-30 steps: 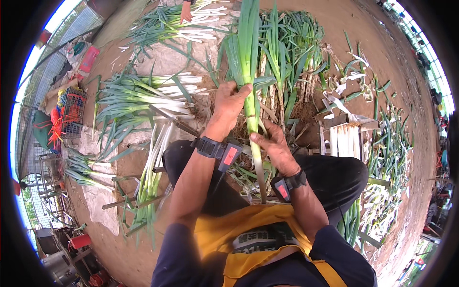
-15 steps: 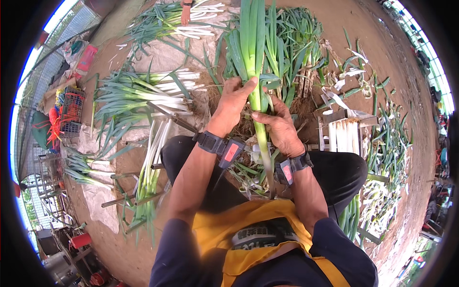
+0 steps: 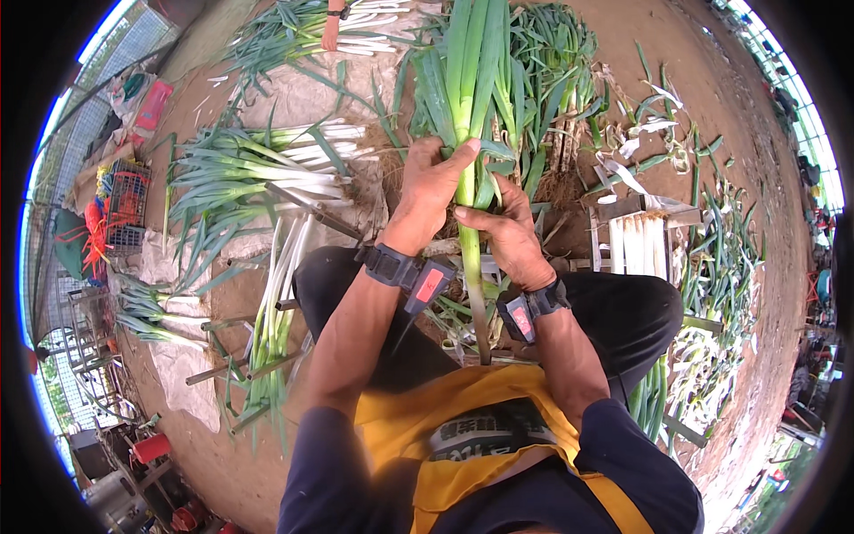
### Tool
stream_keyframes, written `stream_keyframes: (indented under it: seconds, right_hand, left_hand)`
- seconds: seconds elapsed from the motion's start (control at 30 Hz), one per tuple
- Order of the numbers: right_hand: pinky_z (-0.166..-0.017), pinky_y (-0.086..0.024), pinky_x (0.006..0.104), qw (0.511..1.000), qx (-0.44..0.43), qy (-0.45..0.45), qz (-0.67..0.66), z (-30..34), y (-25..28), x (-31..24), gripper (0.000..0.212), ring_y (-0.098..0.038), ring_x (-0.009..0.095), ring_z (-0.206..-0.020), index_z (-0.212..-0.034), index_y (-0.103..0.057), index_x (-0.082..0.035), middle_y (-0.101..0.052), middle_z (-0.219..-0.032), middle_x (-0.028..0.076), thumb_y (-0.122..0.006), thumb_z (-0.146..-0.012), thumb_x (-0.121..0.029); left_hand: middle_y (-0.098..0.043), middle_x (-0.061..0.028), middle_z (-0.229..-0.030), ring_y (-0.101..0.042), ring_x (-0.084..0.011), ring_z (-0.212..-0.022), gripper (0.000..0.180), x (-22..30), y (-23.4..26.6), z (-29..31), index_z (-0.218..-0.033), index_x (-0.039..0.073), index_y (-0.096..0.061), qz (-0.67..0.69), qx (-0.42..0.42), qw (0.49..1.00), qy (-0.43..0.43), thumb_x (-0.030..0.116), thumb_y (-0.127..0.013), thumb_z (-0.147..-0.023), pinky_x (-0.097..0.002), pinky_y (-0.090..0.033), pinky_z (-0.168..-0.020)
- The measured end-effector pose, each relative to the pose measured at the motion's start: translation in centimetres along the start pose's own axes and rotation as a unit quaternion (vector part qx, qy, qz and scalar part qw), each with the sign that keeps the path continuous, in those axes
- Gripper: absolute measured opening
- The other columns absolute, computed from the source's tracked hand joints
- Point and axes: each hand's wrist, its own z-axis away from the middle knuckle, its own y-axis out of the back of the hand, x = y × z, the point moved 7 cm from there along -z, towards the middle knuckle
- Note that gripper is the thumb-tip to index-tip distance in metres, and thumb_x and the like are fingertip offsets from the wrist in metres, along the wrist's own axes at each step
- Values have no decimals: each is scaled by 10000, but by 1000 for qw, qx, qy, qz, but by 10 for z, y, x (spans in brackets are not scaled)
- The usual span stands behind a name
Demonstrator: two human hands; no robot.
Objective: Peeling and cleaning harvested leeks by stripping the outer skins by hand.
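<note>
A long leek is held upright in front of me, green leaves fanning out at the top and the pale stem pointing down toward my lap. My left hand is closed around it where the leaves split, thumb across the front. Just below, on the right side, my right hand is closed with its thumb against the stem. A loose outer leaf bends away above its fingers; how firmly they pinch it is partly hidden. Both wrists wear black straps with small boxes.
Leeks lie in piles on pale sheets to the left. Others stand bundled ahead. White stems rest on a wooden frame at right, near peeled scraps. A co-worker's hand reaches into the far pile.
The leek's lower end has swung a little left, and my right hand has shifted slightly left with it. The co-worker's hand has moved a bit left over the far pile.
</note>
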Motion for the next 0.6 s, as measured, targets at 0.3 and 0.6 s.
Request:
stream_keyframes:
  seconds: [0.3, 0.6]
  right_hand:
    - [-718, -478, 239, 959, 24, 151, 239, 18, -4, -23, 239, -548, 48, -766, -1038, -658, -19, -662, -842, -20, -718, -810, 18]
    - [-651, -485, 350, 898, -70, 201, 386, 69, -33, -41, 215, -568, 318, -675, -928, -607, -13, -579, -810, 135, -719, -744, -4]
  left_hand:
    - [-670, -66, -814, -622, -119, -678, 175, 10, -5, 7, -915, -45, -656, -118, 63, 989, -62, 123, -702, -892, -254, -489, -595]
    - [-689, -166, -862, -678, -201, -710, 210, 20, 8, 1, -1028, -48, -595, 46, 59, 997, -32, 145, -628, -952, -307, -569, -616]
